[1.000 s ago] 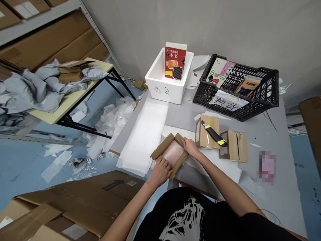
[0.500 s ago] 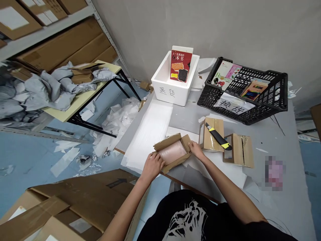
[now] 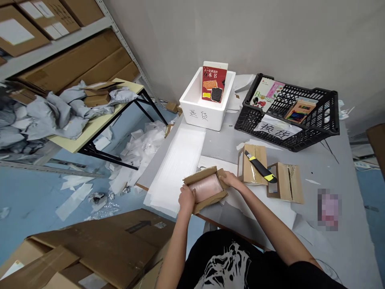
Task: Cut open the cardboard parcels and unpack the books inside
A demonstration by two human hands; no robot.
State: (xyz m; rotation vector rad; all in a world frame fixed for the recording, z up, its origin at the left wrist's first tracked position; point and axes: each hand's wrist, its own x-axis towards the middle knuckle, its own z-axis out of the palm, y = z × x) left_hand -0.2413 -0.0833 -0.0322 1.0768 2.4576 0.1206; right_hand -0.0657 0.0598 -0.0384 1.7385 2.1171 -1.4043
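Note:
An opened cardboard box (image 3: 209, 199) with its flaps up is held between both hands over the table's front edge. Inside lies a flat, pinkish item in clear wrap (image 3: 207, 188); its exact kind does not show. My left hand (image 3: 187, 197) grips the box's left end, fingers bent over the edge. At the opposite end, my right hand (image 3: 229, 178) pinches the short flap. To the right, a black and yellow utility knife (image 3: 261, 167) rests across a small closed carton (image 3: 251, 154), beside a second carton (image 3: 293, 182).
A white foam box (image 3: 204, 118) with a red book (image 3: 214, 82) stands at the back. Beside it is a black crate (image 3: 319, 132) holding books. White foam sheets (image 3: 177, 164) cover the table's left part. Large cartons (image 3: 105, 241) stand at lower left; grey parcels (image 3: 63, 108) pile on a side table.
My left hand has shifted its hold on the box's left end, its thumb now over the inside. My right hand stays at the right flap. The view has moved slightly.

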